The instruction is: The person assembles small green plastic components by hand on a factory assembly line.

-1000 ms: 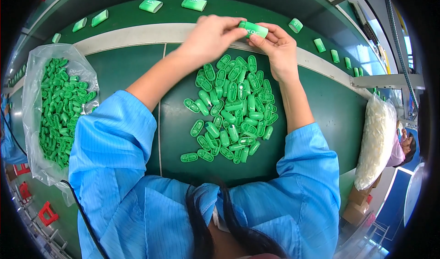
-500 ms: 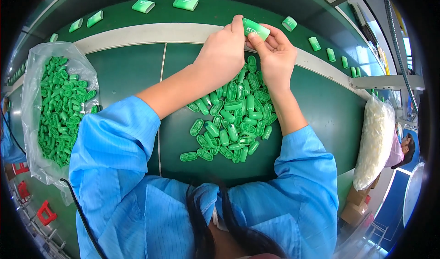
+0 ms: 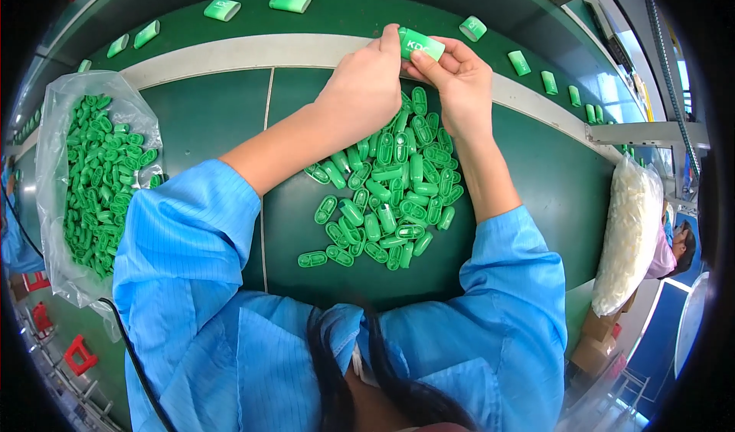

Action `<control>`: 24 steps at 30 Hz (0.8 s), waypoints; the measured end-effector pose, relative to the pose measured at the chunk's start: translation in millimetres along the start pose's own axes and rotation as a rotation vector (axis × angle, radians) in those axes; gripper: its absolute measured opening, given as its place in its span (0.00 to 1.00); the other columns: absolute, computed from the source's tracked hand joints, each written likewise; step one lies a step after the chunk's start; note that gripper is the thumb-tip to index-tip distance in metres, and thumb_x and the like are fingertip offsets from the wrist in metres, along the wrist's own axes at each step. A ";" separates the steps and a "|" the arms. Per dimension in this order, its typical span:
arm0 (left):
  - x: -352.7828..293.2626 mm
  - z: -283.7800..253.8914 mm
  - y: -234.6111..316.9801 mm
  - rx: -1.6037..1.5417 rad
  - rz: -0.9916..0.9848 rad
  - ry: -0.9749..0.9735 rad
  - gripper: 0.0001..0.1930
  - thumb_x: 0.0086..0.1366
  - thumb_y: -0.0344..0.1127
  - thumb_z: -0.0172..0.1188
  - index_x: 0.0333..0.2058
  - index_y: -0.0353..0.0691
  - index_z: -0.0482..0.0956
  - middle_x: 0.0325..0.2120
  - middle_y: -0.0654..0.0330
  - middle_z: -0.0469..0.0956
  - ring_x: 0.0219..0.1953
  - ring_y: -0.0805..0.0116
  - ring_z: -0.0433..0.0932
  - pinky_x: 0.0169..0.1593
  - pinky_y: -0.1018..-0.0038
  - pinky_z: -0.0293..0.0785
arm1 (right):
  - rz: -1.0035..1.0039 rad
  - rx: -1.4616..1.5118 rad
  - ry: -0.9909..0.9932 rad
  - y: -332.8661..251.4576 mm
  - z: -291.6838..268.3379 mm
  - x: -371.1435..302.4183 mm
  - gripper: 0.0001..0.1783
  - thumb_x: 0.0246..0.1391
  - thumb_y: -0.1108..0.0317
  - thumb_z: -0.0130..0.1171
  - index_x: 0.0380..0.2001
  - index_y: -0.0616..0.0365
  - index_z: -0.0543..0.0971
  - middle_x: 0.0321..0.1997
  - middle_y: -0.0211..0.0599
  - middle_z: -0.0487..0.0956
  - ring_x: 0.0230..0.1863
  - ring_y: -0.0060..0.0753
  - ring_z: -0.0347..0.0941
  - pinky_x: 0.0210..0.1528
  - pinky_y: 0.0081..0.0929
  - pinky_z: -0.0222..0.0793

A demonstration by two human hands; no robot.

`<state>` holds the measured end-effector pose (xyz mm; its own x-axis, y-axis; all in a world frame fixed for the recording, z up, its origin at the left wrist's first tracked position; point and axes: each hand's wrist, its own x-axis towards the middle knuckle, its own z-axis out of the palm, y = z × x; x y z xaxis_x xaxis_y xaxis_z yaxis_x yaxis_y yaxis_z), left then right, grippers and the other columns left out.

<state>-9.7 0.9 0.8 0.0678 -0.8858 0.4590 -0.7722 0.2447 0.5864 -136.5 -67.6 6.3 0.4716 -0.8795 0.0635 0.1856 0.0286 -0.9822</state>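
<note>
Held casing: one pale-to-mid green casing (image 3: 421, 43), between the two hands, above the far edge of the pile; long axis roughly left to right, tilted down at its right end.
Right hand (image 3: 465, 84): narrow pinch on the casing, thumb across the near face, fingers behind.
Left hand (image 3: 366, 86): against the casing's left end, fingers curled; spacing of fingertips hidden, cannot tell.
Belt (image 3: 352, 17): similar casings in a row beyond the pale rail (image 3: 222, 59); five clear to the left, six to the right, those at the rim too small to count.
Pile: many loose green caps (image 3: 387, 219) on the dark green tabletop (image 3: 191, 137), overlapping, not countable.
Bags: two; clear bag (image 3: 58, 137) of green caps at left, bag of whitish pieces (image 3: 629, 233) at right.
</note>
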 end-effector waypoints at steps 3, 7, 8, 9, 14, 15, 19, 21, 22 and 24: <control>4.5 -0.6 2.2 0.052 0.035 0.103 0.21 0.54 0.24 0.48 0.47 0.23 0.61 0.28 0.38 0.73 0.29 0.44 0.73 0.32 0.59 0.70 | -0.113 -0.069 0.044 -0.4 4.1 -0.3 0.14 0.46 0.79 0.57 0.39 0.70 0.70 0.34 0.44 0.78 0.32 0.28 0.76 0.35 0.20 0.75; 31.7 -11.0 -19.4 -0.145 -0.046 -0.068 0.17 0.57 0.31 0.51 0.44 0.28 0.69 0.25 0.43 0.75 0.29 0.47 0.74 0.32 0.67 0.72 | -0.072 -0.082 0.015 1.3 -7.0 11.4 0.16 0.46 0.78 0.58 0.40 0.71 0.69 0.35 0.44 0.77 0.31 0.28 0.76 0.35 0.19 0.75; 39.1 -8.3 -29.8 -0.342 -0.195 -0.113 0.16 0.57 0.34 0.51 0.40 0.29 0.73 0.25 0.45 0.76 0.30 0.51 0.76 0.36 0.67 0.72 | -0.054 -0.125 0.014 2.8 -7.3 14.5 0.17 0.46 0.77 0.58 0.41 0.71 0.69 0.36 0.44 0.77 0.32 0.28 0.76 0.34 0.19 0.74; 46.8 -4.4 -36.3 -0.547 -0.339 -0.166 0.16 0.57 0.38 0.51 0.37 0.31 0.77 0.25 0.48 0.78 0.32 0.54 0.77 0.40 0.68 0.72 | -0.035 -0.172 0.024 4.5 -11.5 15.1 0.19 0.46 0.76 0.58 0.43 0.71 0.68 0.38 0.44 0.76 0.32 0.28 0.75 0.33 0.19 0.74; 66.8 -8.1 -68.3 -0.017 -0.225 -0.106 0.16 0.55 0.42 0.53 0.35 0.37 0.79 0.27 0.53 0.79 0.32 0.57 0.77 0.42 0.69 0.71 | 0.056 -0.299 0.091 5.7 -33.3 19.6 0.18 0.52 0.69 0.55 0.45 0.69 0.70 0.36 0.41 0.76 0.35 0.26 0.74 0.33 0.19 0.72; 69.8 -5.4 -76.3 0.090 -0.185 -0.103 0.15 0.55 0.42 0.53 0.36 0.39 0.79 0.30 0.54 0.79 0.35 0.57 0.76 0.44 0.68 0.71 | 0.056 -0.301 0.097 4.5 -37.8 19.8 0.18 0.52 0.69 0.55 0.45 0.69 0.70 0.36 0.41 0.76 0.35 0.26 0.74 0.33 0.19 0.72; 53.7 2.1 -67.0 0.035 0.295 0.088 0.15 0.50 0.26 0.51 0.39 0.38 0.76 0.42 0.55 0.72 0.45 0.55 0.69 0.50 0.66 0.66 | 0.074 -0.222 0.098 12.3 -51.9 33.1 0.15 0.52 0.68 0.54 0.41 0.67 0.73 0.35 0.38 0.77 0.30 0.23 0.72 0.30 0.15 0.69; 34.6 -9.9 -28.7 0.062 0.451 -0.170 0.22 0.47 0.20 0.51 0.44 0.40 0.73 0.44 0.56 0.71 0.47 0.58 0.68 0.52 0.68 0.65 | 0.055 -0.256 0.094 15.8 -63.1 42.8 0.14 0.52 0.68 0.54 0.40 0.66 0.74 0.34 0.37 0.77 0.28 0.22 0.72 0.29 0.15 0.68; 26.2 -9.1 -18.1 0.061 0.514 -0.244 0.21 0.46 0.19 0.51 0.43 0.40 0.73 0.44 0.56 0.72 0.48 0.58 0.68 0.52 0.69 0.65 | -0.118 -0.533 0.170 19.6 -69.2 53.6 0.15 0.51 0.66 0.55 0.39 0.66 0.74 0.32 0.40 0.78 0.27 0.26 0.73 0.29 0.19 0.68; 15.9 -7.8 -13.2 0.070 0.617 -0.324 0.19 0.46 0.20 0.52 0.41 0.37 0.74 0.42 0.58 0.73 0.45 0.61 0.69 0.49 0.71 0.68 | -0.296 -0.992 0.286 10.0 -57.6 64.5 0.19 0.49 0.59 0.54 0.38 0.63 0.75 0.31 0.48 0.77 0.29 0.41 0.74 0.36 0.31 0.70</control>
<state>6.5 -13.3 5.6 -0.5792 -0.6691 0.4657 -0.6487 0.7242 0.2337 -153.9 -151.4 -9.6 0.2795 -0.8705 0.4051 -0.5841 -0.4891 -0.6478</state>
